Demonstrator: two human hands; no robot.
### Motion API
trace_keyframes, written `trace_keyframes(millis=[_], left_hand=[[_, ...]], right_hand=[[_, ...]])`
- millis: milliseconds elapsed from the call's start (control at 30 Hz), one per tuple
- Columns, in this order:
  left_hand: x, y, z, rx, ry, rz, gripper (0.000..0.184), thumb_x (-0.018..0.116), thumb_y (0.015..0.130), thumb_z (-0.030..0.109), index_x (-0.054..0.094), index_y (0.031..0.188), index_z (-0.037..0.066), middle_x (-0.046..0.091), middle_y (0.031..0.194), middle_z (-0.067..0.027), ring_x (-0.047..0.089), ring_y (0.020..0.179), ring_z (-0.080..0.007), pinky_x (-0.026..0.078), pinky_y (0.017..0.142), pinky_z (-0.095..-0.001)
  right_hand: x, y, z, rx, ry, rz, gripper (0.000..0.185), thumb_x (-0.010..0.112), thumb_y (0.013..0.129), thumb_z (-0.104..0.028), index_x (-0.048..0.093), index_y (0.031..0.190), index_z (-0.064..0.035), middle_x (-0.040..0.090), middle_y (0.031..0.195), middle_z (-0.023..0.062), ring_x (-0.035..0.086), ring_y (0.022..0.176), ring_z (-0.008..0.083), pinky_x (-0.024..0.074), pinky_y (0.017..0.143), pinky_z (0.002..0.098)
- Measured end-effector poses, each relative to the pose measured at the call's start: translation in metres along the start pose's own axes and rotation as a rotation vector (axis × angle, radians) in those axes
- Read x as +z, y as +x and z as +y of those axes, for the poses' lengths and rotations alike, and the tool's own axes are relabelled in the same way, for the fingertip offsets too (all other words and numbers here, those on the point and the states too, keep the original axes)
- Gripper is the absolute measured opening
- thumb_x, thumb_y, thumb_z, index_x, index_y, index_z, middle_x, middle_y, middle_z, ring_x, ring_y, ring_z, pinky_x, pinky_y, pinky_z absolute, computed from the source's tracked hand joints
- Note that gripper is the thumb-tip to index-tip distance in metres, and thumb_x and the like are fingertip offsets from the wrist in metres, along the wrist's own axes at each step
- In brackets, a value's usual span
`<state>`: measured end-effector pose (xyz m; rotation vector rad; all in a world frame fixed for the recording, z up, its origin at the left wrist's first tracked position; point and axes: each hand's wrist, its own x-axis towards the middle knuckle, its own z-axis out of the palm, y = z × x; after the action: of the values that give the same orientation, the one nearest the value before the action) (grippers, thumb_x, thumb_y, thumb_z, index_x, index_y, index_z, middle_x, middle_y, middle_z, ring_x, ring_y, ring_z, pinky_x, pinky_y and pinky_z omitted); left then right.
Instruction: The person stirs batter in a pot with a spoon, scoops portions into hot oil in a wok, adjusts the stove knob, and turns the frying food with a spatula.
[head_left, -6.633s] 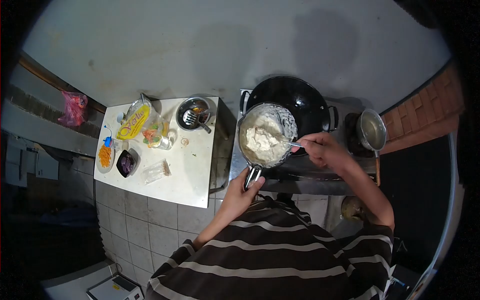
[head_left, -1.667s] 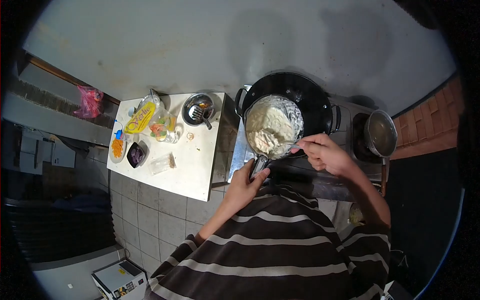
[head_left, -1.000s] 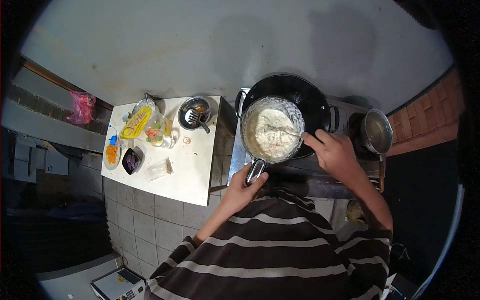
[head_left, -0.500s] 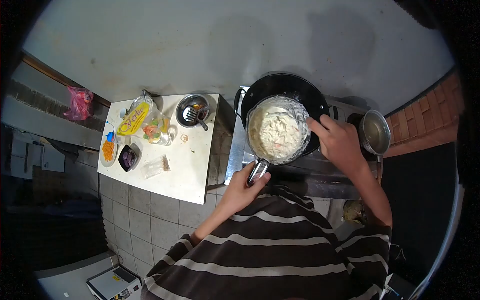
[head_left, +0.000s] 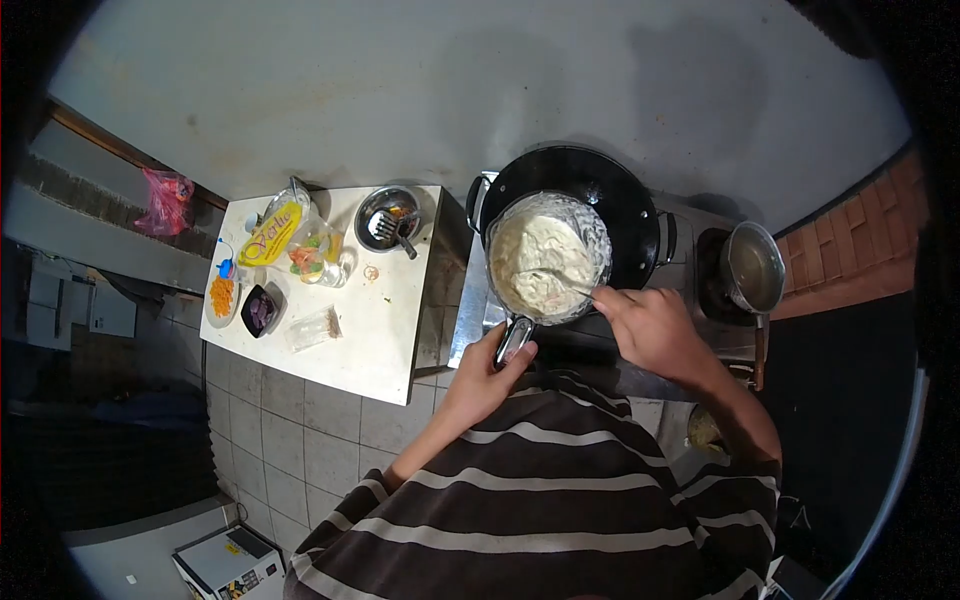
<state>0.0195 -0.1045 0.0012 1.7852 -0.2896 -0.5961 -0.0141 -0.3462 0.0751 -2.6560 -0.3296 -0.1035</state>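
Observation:
My left hand (head_left: 487, 375) is wrapped round the black handle (head_left: 515, 340) of a saucepan (head_left: 495, 283). The pan is full of thick, creamy white batter (head_left: 545, 250), with smears up its inner wall. My right hand (head_left: 650, 330) is closed on the thin metal handle of what looks like a spoon (head_left: 572, 285); its head is sunk in the batter. Behind and under the saucepan, a wide black wok (head_left: 625, 200) with two loop handles stands on the stove, overlapped by the pan at its left front.
A small pot of liquid (head_left: 752, 268) stands on the right burner. On the white table (head_left: 380, 335) to the left are a metal bowl (head_left: 388, 218) with a masher-like tool, a yellow-labelled bag (head_left: 270, 238), a plate of orange shreds (head_left: 222, 297) and a dark dish (head_left: 262, 312).
My right hand has moved down and slightly left, from the pan's right rim to its lower right, drawing the spoon through the batter. My left hand keeps its grip on the handle.

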Motion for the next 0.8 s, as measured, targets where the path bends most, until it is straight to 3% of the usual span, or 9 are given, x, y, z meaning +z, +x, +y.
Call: trace_keyframes(millis=[167, 367, 467, 533, 567, 633, 700, 800], left_hand=[[0.004, -0.001, 0.001, -0.065, 0.015, -0.012, 0.035, 0.064, 0.094, 0.029, 0.058, 0.106, -0.003, 0.052, 0.059, -0.0037, 0.043, 0.053, -0.0078, 0.035, 0.048, -0.0293], [0.008, 0.000, 0.000, -0.073, 0.027, -0.017, 0.038, 0.064, 0.093, 0.030, 0.058, 0.105, -0.006, 0.054, 0.059, -0.0061, 0.045, 0.052, -0.0088, 0.036, 0.048, -0.0302], [0.010, 0.002, 0.002, -0.066, 0.064, -0.010, 0.040, 0.064, 0.093, 0.030, 0.057, 0.103, -0.008, 0.056, 0.060, -0.0093, 0.047, 0.053, -0.0104, 0.038, 0.049, -0.0313], [0.009, 0.001, 0.002, -0.070, 0.100, -0.008, 0.040, 0.064, 0.093, 0.030, 0.057, 0.103, -0.008, 0.057, 0.060, -0.0111, 0.049, 0.053, -0.0114, 0.039, 0.050, -0.0319], [0.009, 0.002, 0.002, -0.050, 0.126, -0.003, 0.040, 0.064, 0.093, 0.030, 0.057, 0.102, -0.009, 0.057, 0.061, -0.0124, 0.050, 0.054, -0.0122, 0.040, 0.051, -0.0322], [0.009, 0.003, -0.002, -0.028, 0.154, -0.001, 0.040, 0.064, 0.093, 0.030, 0.057, 0.102, -0.009, 0.057, 0.061, -0.0138, 0.050, 0.054, -0.0130, 0.041, 0.052, -0.0324], [0.010, 0.003, -0.011, -0.019, 0.125, 0.007, 0.031, 0.063, 0.095, 0.025, 0.058, 0.108, -0.003, 0.055, 0.063, 0.0003, 0.046, 0.054, -0.0054, 0.035, 0.048, -0.0252], [0.005, 0.002, -0.003, -0.008, 0.112, -0.017, 0.029, 0.063, 0.095, 0.024, 0.059, 0.106, -0.002, 0.054, 0.063, 0.0011, 0.045, 0.055, -0.0046, 0.034, 0.048, -0.0248]], right_hand=[[0.014, -0.002, 0.000, 0.092, 0.091, -0.070, 0.015, 0.054, 0.090, -0.011, 0.065, 0.099, -0.0053, 0.065, 0.076, 0.0188, 0.063, 0.070, 0.0391, 0.0473, 0.065, 0.0486], [0.030, -0.007, 0.007, 0.127, 0.214, 0.072, 0.015, 0.055, 0.092, -0.012, 0.067, 0.095, -0.0038, 0.064, 0.075, 0.0205, 0.057, 0.063, 0.0407, 0.0460, 0.065, 0.0452], [0.031, -0.003, 0.014, 0.169, 0.298, 0.058, 0.018, 0.053, 0.092, -0.010, 0.068, 0.096, -0.0008, 0.065, 0.074, 0.0187, 0.058, 0.059, 0.0337, 0.0479, 0.062, 0.0434], [0.028, 0.004, 0.021, 0.354, 0.517, -0.149, 0.018, 0.051, 0.092, -0.007, 0.068, 0.094, 0.0002, 0.064, 0.066, 0.0145, 0.053, 0.052, 0.0223, 0.0446, 0.056, 0.0363], [0.026, 0.008, 0.027, 0.354, 0.521, -0.148, 0.018, 0.051, 0.092, -0.007, 0.068, 0.094, 0.0002, 0.064, 0.066, 0.0145, 0.053, 0.052, 0.0223, 0.0446, 0.056, 0.0363], [0.024, 0.009, 0.039, 0.510, 0.832, -0.239, 0.023, 0.049, 0.095, -0.010, 0.068, 0.090, 0.0023, 0.051, 0.054, 0.0030, 0.041, 0.044, 0.0110, 0.0344, 0.045, 0.0302], [0.020, 0.009, 0.039, 0.611, 1.072, -0.292, 0.028, 0.048, 0.099, -0.015, 0.068, 0.091, 0.0036, 0.036, 0.050, -0.0083, 0.028, 0.038, 0.0025, 0.0224, 0.038, 0.0237], [0.014, 0.009, 0.054, 0.699, 1.265, -0.364, 0.027, 0.049, 0.100, -0.017, 0.067, 0.096, 0.0032, 0.031, 0.050, -0.0092, 0.025, 0.039, 0.0024, 0.0209, 0.038, 0.0237]])
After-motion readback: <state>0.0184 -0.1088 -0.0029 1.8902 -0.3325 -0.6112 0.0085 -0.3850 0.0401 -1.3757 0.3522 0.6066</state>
